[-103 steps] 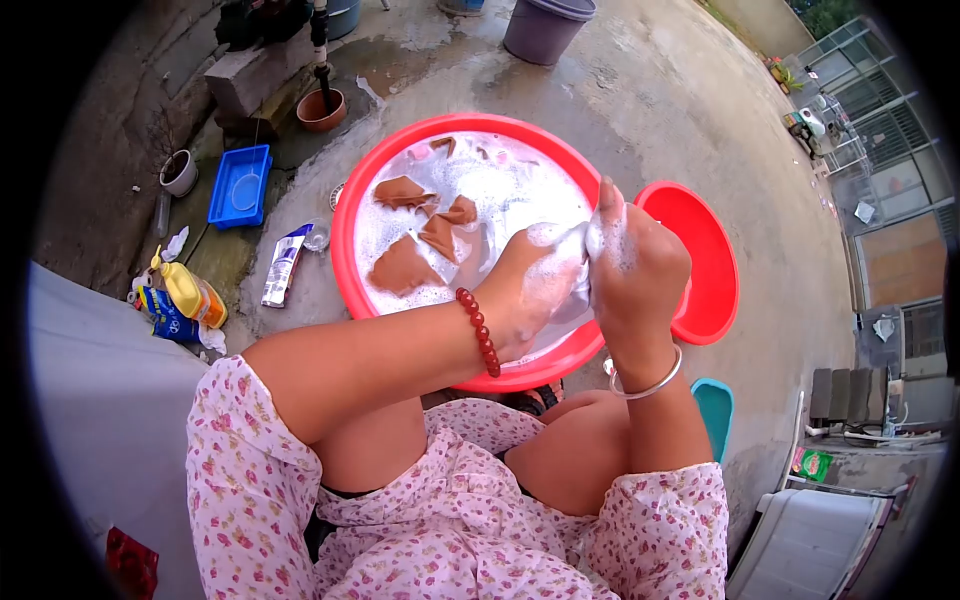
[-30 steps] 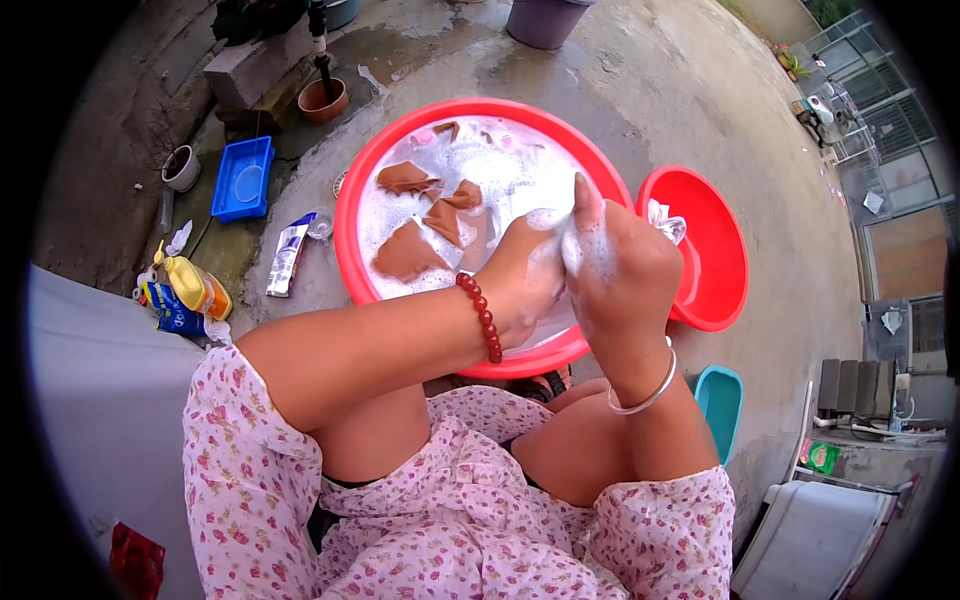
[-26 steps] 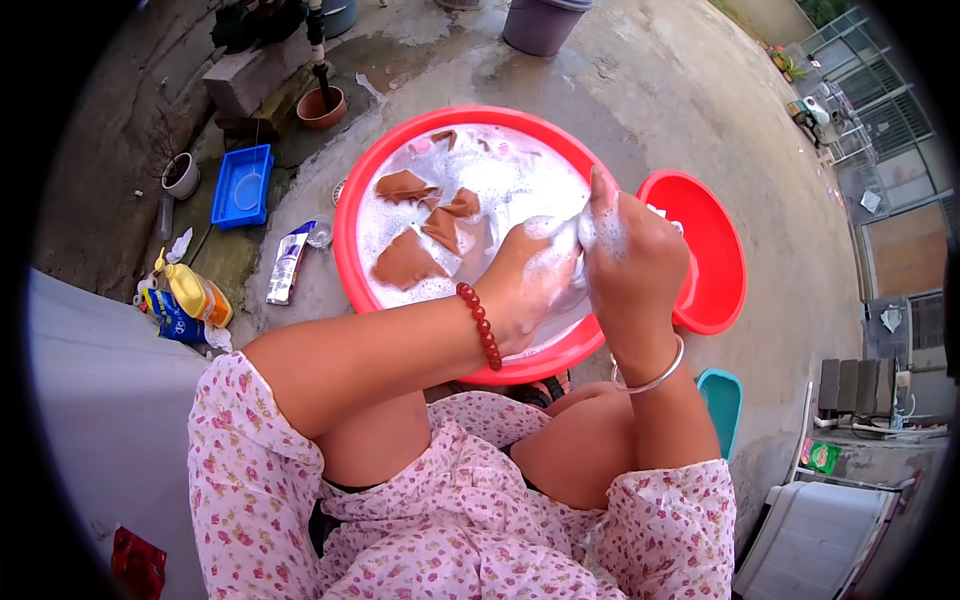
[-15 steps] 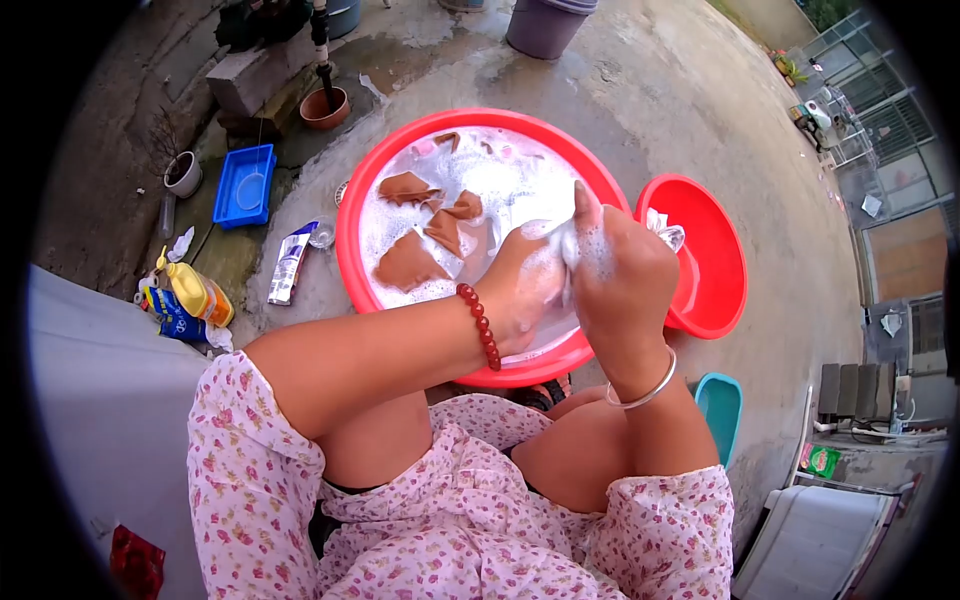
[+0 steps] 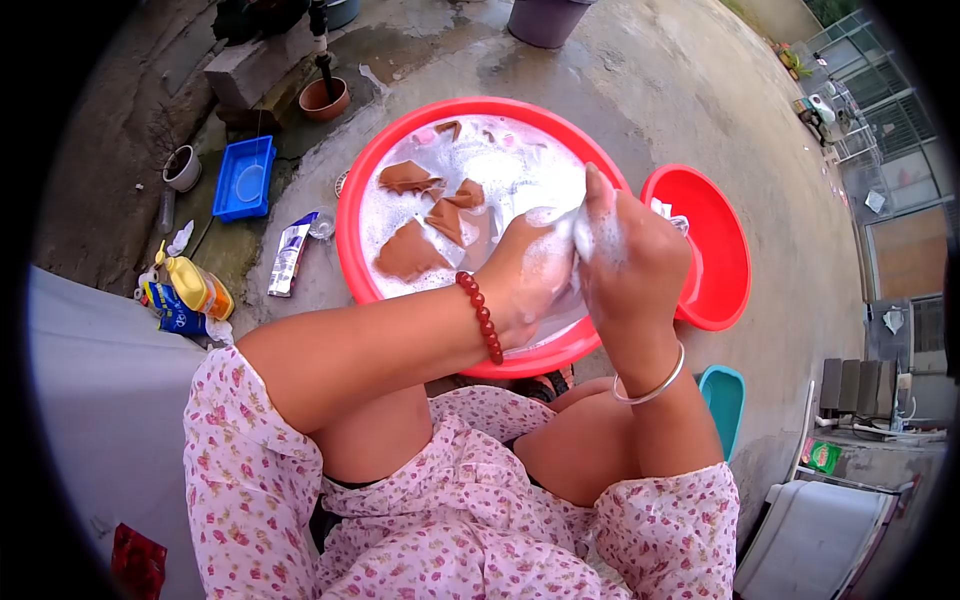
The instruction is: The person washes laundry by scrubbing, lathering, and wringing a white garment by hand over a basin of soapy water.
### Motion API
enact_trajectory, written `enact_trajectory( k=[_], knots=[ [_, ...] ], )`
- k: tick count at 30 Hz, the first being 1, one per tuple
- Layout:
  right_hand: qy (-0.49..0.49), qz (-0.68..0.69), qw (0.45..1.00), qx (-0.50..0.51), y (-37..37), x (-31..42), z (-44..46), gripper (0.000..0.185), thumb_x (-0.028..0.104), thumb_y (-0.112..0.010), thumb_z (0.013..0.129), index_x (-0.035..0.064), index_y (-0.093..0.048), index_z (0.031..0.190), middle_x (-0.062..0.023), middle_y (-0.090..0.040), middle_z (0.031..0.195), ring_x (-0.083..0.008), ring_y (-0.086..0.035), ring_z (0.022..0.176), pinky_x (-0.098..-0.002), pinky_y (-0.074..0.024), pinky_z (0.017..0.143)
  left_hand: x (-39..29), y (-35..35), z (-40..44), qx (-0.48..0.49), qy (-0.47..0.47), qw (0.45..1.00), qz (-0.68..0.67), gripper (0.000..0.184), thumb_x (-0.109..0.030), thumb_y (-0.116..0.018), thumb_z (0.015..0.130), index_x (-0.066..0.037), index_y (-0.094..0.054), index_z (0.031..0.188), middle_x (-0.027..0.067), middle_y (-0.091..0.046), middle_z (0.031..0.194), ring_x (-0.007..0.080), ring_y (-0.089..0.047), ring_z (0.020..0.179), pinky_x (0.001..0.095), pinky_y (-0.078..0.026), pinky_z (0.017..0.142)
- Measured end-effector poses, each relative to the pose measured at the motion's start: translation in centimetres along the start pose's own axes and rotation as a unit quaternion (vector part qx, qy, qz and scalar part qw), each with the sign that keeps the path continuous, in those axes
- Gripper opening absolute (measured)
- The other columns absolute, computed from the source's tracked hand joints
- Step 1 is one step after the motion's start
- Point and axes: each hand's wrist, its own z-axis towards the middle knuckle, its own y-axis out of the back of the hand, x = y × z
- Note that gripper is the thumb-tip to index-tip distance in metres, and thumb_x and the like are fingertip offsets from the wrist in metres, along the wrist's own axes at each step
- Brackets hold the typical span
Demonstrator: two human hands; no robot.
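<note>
A large red tub (image 5: 358,150) holds foamy water in front of me. Brown cloth (image 5: 412,250) pokes up through the suds on its left side. My left hand (image 5: 535,265), below a red bead bracelet, is closed over the tub's right part, its fingers partly hidden. Beside it my right hand (image 5: 640,255), with a silver bangle at the wrist, is closed too, thumb pointing up. Both are lathered and grip a whitish, soapy cloth (image 5: 580,240) between them; most of it is covered by the hands.
A smaller red basin (image 5: 725,250) with something white inside stands right of the tub. A teal basin (image 5: 724,400) is nearer me. On the left are a blue tray (image 5: 243,180), a yellow bottle (image 5: 200,288), a packet (image 5: 289,260) and a clay pot (image 5: 324,100).
My right hand has shifted a little right and up, slightly away from the left hand. Both hands keep their grip; the brown cloth looks the same.
</note>
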Motion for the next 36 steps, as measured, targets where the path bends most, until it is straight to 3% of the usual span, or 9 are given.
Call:
enact_trajectory(
  k=[3, 7, 13, 19, 22, 25, 27, 29, 36],
  knots=[
    [-0.036, -0.015, 0.999, -0.013, 0.0, -1.3, 1.0, 0.031, 0.018, -0.064, 0.08, 0.0072, -0.048, 0.056, -0.0134, -0.047, 0.049, -0.0296, -0.048, 0.042, -0.0383, -0.0338, 0.039, 0.8, -0.2, 0.9, 0.023, -0.098, 0.991, 0.084, 0.021, -0.03, -0.047, 0.091, -0.011, -0.056, 0.087, -0.0014, -0.056, 0.082, 0.0094, -0.052, 0.074, 0.0257, -0.042, 0.063],
    [0.063, 0.005, 0.998, 0.019, 0.4, 2.3, -0.9, 0.034, 0.016, -0.065, 0.079, 0.0072, -0.042, 0.056, -0.0121, -0.044, 0.047, -0.0283, -0.048, 0.042, -0.0361, -0.0335, 0.038, 0.2, 2.6, 2.3, 0.093, 0.011, 0.996, -0.01, 0.019, -0.027, -0.046, 0.091, -0.012, -0.055, 0.085, -0.0023, -0.054, 0.077, 0.0086, -0.05, 0.068, 0.0254, -0.04, 0.058],
    [-0.047, -0.012, 0.999, -0.004, -0.2, -1.4, 0.9, 0.032, 0.02, -0.064, 0.082, 0.0062, -0.049, 0.057, -0.0134, -0.047, 0.049, -0.0302, -0.048, 0.042, -0.0388, -0.0338, 0.039, 1.0, 0.3, 1.3, 0.018, -0.103, 0.987, 0.123, 0.017, -0.027, -0.047, 0.09, -0.012, -0.055, 0.085, -0.0029, -0.054, 0.077, 0.0082, -0.049, 0.067, 0.025, -0.039, 0.056],
    [0.034, 0.015, 0.999, 0.006, 0.3, 1.3, -0.6, 0.031, 0.018, -0.066, 0.08, 0.0064, -0.046, 0.058, -0.0133, -0.045, 0.048, -0.029, -0.047, 0.041, -0.038, -0.0338, 0.039, -0.6, -0.8, -0.4, -0.025, 0.038, 0.998, -0.039, 0.017, -0.027, -0.048, 0.09, -0.012, -0.054, 0.085, -0.002, -0.055, 0.082, 0.0093, -0.053, 0.073, 0.0262, -0.043, 0.064],
    [-0.079, 0.028, 0.996, 0.009, -0.1, -1.8, 0.8, 0.032, 0.018, -0.064, 0.082, 0.0063, -0.048, 0.056, -0.0133, -0.046, 0.049, -0.0298, -0.047, 0.042, -0.038, -0.0335, 0.039, 0.5, -0.1, 0.5, 0.016, -0.091, 0.99, 0.11, 0.016, -0.025, -0.048, 0.09, -0.012, -0.054, 0.084, -0.0024, -0.054, 0.08, 0.0084, -0.053, 0.073, 0.0245, -0.042, 0.06],
    [0.014, 0.013, 1.0, -0.009, 0.2, 0.9, 0.0, 0.032, 0.018, -0.065, 0.081, 0.0067, -0.047, 0.056, -0.0131, -0.046, 0.049, -0.0292, -0.046, 0.041, -0.0374, -0.0332, 0.039, -0.6, -1.5, -0.1, -0.041, -0.028, 0.998, -0.022, 0.016, -0.025, -0.048, 0.09, -0.012, -0.054, 0.082, -0.0025, -0.054, 0.077, 0.0077, -0.052, 0.071, 0.0243, -0.041, 0.056],
    [0.064, 0.031, 0.997, 0.012, 0.6, 3.0, -1.0, 0.033, 0.016, -0.066, 0.079, 0.0078, -0.044, 0.056, -0.0113, -0.044, 0.048, -0.0275, -0.046, 0.04, -0.037, -0.0323, 0.038, -0.9, 1.8, 1.1, 0.148, 0.031, 0.982, -0.117, 0.016, -0.024, -0.047, 0.091, -0.011, -0.055, 0.085, -0.001, -0.054, 0.078, 0.0088, -0.052, 0.07, 0.0263, -0.041, 0.055],
    [0.04, 0.028, 0.999, -0.002, 0.3, 1.5, -0.4, 0.033, 0.017, -0.066, 0.079, 0.0069, -0.044, 0.056, -0.0121, -0.045, 0.048, -0.0287, -0.046, 0.041, -0.0378, -0.0324, 0.039, -0.8, -0.7, -0.4, -0.009, 0.011, 0.999, -0.048, 0.015, -0.02, -0.046, 0.091, -0.009, -0.056, 0.087, -0.0006, -0.054, 0.079, 0.0081, -0.049, 0.069, 0.0264, -0.041, 0.057],
    [0.019, 0.031, 0.999, -0.005, 0.2, 1.2, -0.3, 0.032, 0.017, -0.063, 0.081, 0.0053, -0.047, 0.056, -0.0147, -0.046, 0.049, -0.0308, -0.046, 0.042, -0.039, -0.0331, 0.04, -0.2, 0.4, 1.1, 0.008, -0.056, 0.998, 0.012, 0.014, -0.019, -0.048, 0.091, -0.008, -0.057, 0.087, -0.0017, -0.052, 0.077, 0.0072, -0.047, 0.069, 0.0254, -0.04, 0.06]
  ],
)
